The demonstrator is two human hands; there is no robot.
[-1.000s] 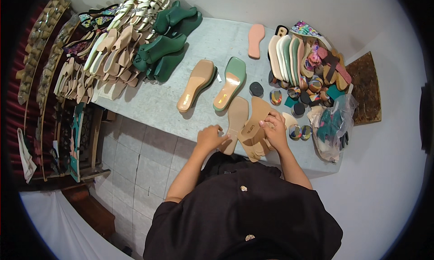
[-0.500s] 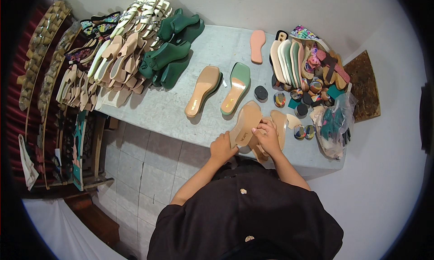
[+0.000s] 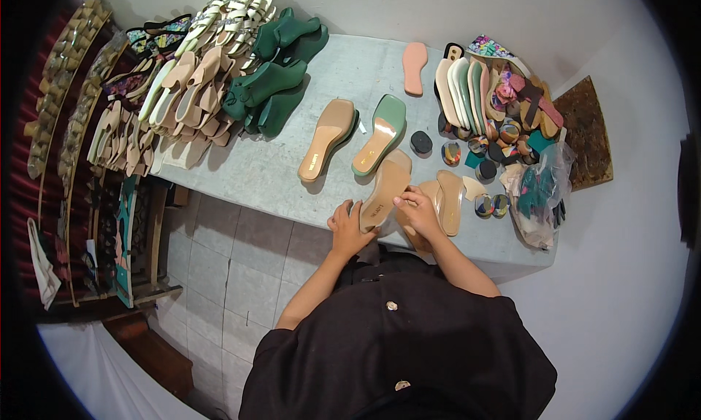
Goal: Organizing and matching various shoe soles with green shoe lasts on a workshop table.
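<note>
My two hands hold a tan sandal insole (image 3: 389,185) over the table's front edge, its square toe pointing away and its printed heel near me. Fingers of my left hand (image 3: 353,227) wrap round the heel end. The thumb and fingers of my right hand (image 3: 418,210) pinch its right edge. More tan insoles (image 3: 450,212) lie beside and partly under my right hand. Just beyond, a tan sandal sole (image 3: 326,136) and a green sandal sole (image 3: 381,134) stand side by side. A black heel block (image 3: 420,143) sits right of the green one.
Stacked sandals (image 3: 197,91) and green shoe lasts (image 3: 274,84) crowd the table's left. A pink insole (image 3: 415,69) lies at the back. On the right are upright insoles (image 3: 467,95), patterned heel blocks (image 3: 451,153), a plastic bag (image 3: 537,201) and a brown board (image 3: 588,135).
The insole has shifted slightly left and turned more upright, its heel end moving left with my left hand. My right hand has slid a little left, still gripping the edge.
</note>
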